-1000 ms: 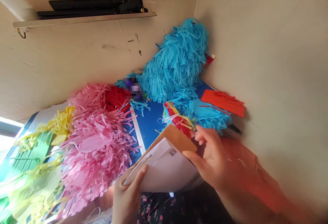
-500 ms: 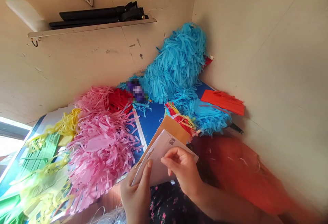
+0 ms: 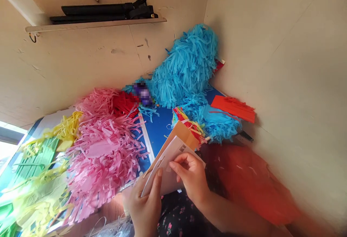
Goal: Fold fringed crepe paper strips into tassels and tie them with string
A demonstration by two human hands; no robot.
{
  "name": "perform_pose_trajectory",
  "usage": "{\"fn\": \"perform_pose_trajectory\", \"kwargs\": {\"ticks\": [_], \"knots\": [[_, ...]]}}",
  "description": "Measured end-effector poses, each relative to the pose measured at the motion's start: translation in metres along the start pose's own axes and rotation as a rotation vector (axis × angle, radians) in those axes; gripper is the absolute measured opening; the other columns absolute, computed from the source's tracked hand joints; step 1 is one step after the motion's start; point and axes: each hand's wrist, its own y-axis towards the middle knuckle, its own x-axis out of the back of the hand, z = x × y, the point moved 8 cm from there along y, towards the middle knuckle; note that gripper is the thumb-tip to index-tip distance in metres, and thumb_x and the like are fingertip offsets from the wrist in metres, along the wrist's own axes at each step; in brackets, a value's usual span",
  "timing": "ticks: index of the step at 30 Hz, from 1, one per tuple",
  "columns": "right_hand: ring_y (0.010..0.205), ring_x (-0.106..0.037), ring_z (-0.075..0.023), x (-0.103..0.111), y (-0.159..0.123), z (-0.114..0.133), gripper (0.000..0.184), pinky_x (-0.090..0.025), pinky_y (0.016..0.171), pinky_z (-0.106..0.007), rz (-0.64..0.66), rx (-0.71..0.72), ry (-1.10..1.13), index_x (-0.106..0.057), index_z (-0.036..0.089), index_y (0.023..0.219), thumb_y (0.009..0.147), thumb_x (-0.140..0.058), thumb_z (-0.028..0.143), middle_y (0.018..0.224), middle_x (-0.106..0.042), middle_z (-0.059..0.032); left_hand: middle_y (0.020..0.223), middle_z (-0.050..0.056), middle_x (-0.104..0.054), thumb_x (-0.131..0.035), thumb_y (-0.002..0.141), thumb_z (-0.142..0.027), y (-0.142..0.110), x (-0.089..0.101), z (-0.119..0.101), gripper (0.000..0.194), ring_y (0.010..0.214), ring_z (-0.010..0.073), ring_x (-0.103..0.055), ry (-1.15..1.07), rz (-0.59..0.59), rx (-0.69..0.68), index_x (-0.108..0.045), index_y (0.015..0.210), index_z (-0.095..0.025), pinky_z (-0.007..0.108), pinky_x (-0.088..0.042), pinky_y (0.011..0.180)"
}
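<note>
My left hand (image 3: 145, 197) is closed on the lower left edge of a white card (image 3: 169, 157), thumb on its face. A slot and a small dark printed mark show on this card. Behind it, in the same grip, leans an orange-tan card (image 3: 187, 134). My right hand (image 3: 191, 175) is over the white card's face, thumb and forefinger pinched together. A small pale bit shows at the fingertips, too small to name. Just beyond the cards lie multicoloured paper strips (image 3: 189, 121) in red, yellow and white.
Pink fringed paper (image 3: 103, 164) covers the table's left, beside yellow (image 3: 67, 126) and green strips (image 3: 36, 157). A tall blue fringed shape (image 3: 187, 63) stands in the corner. Red-orange fringed paper (image 3: 233, 107) lies right. Above, a wall shelf (image 3: 94, 25) carries black objects (image 3: 105, 11).
The right fingertips have shifted slightly across the white card, and a small pale bit now shows beside them. The left hand keeps its grip. The view has tilted slightly.
</note>
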Motion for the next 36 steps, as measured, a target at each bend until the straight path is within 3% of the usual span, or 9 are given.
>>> {"fn": "perform_pose_trajectory", "kwargs": {"ticks": [10,15,21,27,32,36], "knots": [[0.044,-0.051,-0.0097,0.001,-0.004,0.005,0.026,-0.044,0.040,-0.020,-0.043,0.037,-0.035,-0.060,0.019,0.068,0.070,-0.078,0.038,0.057,-0.058,0.0044,0.088,0.003,-0.082,-0.068,0.084,-0.037,-0.005,0.001,-0.021,0.019,0.082,0.0241,-0.076,0.078,-0.008,-0.160,-0.081,0.085,-0.023,0.033,-0.061,0.081],[0.048,-0.051,-0.0104,0.005,-0.006,0.010,0.029,-0.041,0.040,-0.021,-0.046,0.097,-0.085,-0.056,0.020,0.074,0.072,-0.077,0.040,0.067,-0.062,0.0023,0.089,0.004,-0.082,-0.069,0.084,-0.038,-0.010,0.004,-0.026,0.020,0.078,0.0233,-0.077,0.083,-0.044,-0.220,-0.081,0.088,-0.024,0.033,-0.061,0.081],[0.062,-0.056,-0.0139,0.014,-0.005,0.015,0.028,-0.047,0.059,-0.025,-0.021,0.144,-0.163,-0.054,0.021,0.079,0.074,-0.078,0.036,0.070,-0.060,0.0020,0.091,0.005,-0.082,-0.067,0.084,-0.039,-0.012,0.000,-0.027,0.021,0.081,0.0247,-0.077,0.049,-0.003,-0.173,-0.082,0.089,-0.025,0.034,-0.062,0.082],[0.058,-0.053,-0.0146,0.030,0.003,0.009,0.030,-0.045,0.057,-0.026,-0.071,0.144,-0.216,-0.052,0.022,0.075,0.073,-0.077,0.039,0.064,-0.055,0.0038,0.090,0.004,-0.082,-0.069,0.080,-0.045,-0.009,0.006,-0.018,0.022,0.083,0.0274,-0.077,0.054,-0.007,-0.097,-0.083,0.082,-0.028,0.038,-0.062,0.082],[0.059,-0.055,-0.0155,0.070,-0.004,0.037,0.021,-0.047,0.057,-0.027,-0.249,0.441,-0.379,-0.057,0.021,0.083,0.083,-0.072,0.036,0.068,-0.058,0.0012,0.094,0.004,-0.082,-0.073,0.076,-0.052,0.007,0.025,-0.008,0.030,0.088,0.0286,-0.077,-0.014,0.027,0.054,-0.082,0.089,-0.026,0.036,-0.062,0.081],[0.075,-0.062,-0.0184,0.058,-0.026,0.097,0.013,-0.051,0.067,-0.031,-0.102,0.825,-0.436,-0.060,0.024,0.098,0.087,-0.067,0.021,0.084,-0.064,-0.0033,0.092,0.008,-0.082,-0.072,0.074,-0.056,0.021,0.022,-0.014,0.037,0.083,0.0288,-0.077,-0.047,0.231,0.078,-0.083,0.087,-0.024,0.033,-0.063,0.071]]}}
